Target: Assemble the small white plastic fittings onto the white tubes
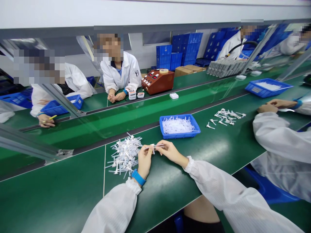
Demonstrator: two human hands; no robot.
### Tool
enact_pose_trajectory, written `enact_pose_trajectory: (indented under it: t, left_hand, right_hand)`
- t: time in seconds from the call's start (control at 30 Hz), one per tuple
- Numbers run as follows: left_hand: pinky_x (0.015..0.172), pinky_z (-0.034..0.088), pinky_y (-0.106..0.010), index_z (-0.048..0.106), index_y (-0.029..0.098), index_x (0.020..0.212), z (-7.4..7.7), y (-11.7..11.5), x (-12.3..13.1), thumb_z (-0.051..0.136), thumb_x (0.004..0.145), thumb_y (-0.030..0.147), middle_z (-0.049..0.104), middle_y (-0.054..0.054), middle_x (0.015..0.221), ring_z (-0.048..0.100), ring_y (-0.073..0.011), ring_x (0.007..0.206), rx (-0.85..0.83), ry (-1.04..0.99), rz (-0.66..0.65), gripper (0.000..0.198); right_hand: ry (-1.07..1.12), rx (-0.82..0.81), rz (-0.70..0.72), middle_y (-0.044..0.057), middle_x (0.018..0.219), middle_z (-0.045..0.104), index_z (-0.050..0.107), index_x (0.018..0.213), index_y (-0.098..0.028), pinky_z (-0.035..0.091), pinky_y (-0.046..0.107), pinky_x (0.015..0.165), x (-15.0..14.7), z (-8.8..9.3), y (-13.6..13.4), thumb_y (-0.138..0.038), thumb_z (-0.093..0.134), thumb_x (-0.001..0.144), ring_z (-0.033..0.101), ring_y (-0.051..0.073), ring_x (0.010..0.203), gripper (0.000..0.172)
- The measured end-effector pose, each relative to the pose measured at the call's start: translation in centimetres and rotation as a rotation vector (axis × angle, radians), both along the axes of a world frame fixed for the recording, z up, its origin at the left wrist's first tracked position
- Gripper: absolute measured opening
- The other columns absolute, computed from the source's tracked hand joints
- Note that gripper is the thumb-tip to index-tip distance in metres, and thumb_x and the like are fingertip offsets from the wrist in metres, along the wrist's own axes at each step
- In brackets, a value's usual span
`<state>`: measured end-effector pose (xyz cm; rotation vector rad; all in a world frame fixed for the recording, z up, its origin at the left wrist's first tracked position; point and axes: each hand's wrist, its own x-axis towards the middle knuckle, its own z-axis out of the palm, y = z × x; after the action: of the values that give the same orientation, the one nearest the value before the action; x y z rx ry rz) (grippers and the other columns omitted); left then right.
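Observation:
Above the green table, my left hand [145, 161] pinches a small white plastic fitting [153, 148]. My right hand [172, 152] meets it from the right, fingers closed on a thin translucent tube [159, 145] that lines up with the fitting. Whether the tube is seated in it is too small to tell. Left of my left hand lies a heap of white fittings with tubes [125, 153]. Just beyond my right hand stands a blue tray [181, 135] full of short translucent tubes. Several white fittings [227, 118] are scattered farther right.
A co-worker's sleeve [279, 129] and hands rest at the right, near another blue tray [261, 92]. Past the table runs a green conveyor belt [136, 115] carrying a small white box [174, 95]. Co-workers sit opposite, around a brown control box [159, 82]. A metal post [29, 147] rises at left.

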<state>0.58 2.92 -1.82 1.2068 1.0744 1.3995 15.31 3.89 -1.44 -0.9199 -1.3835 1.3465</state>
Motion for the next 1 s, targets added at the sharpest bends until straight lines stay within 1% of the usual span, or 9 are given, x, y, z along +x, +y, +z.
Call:
enact_pose_trajectory:
  t: [0.17,0.37,0.67,1.0]
  left_hand:
    - [0.063,0.041,-0.023,0.057,0.016,0.071,-0.13,0.07,0.03,0.065,0.081,0.038,0.054,0.002,0.064,0.051,-0.012,0.062,0.001,0.008,-0.014,0.025]
    - [0.062,0.04,-0.023,0.057,0.016,0.072,-0.18,0.07,-0.02,0.064,0.082,0.035,0.054,0.002,0.064,0.05,-0.0117,0.062,0.02,0.027,-0.023,0.023]
    - [0.062,0.04,-0.023,0.056,0.016,0.07,-0.39,0.06,-0.1,0.065,0.08,0.038,0.055,0.001,0.064,0.052,-0.0125,0.063,0.012,0.078,-0.016,0.026]
    - [0.062,0.041,-0.024,0.055,0.017,0.067,-0.32,0.0,-0.02,0.065,0.08,0.039,0.055,0.001,0.063,0.053,-0.013,0.062,0.015,0.079,-0.006,0.027]
  right_hand:
    - [-0.019,0.002,-0.011,0.0,0.069,0.058,0.059,0.083,-0.015,0.041,0.023,0.051,0.04,0.3,-0.02,-0.047,0.067,0.077,0.048,0.009,0.053,0.033]
    - [-0.061,0.001,-0.017,0.0,0.068,0.057,0.06,0.08,-0.015,0.04,0.024,0.051,0.11,0.24,0.02,-0.05,0.066,0.077,0.048,0.009,0.053,0.036]
    - [-0.069,0.018,-0.026,0.001,0.069,0.06,0.061,0.08,-0.015,0.042,0.024,0.052,-0.02,0.38,0.01,-0.053,0.065,0.077,0.049,0.009,0.053,0.038]
    - [-0.058,0.004,-0.029,0.0,0.068,0.059,0.059,0.081,-0.016,0.042,0.025,0.053,-0.29,0.16,-0.1,-0.052,0.065,0.078,0.049,0.009,0.053,0.037]
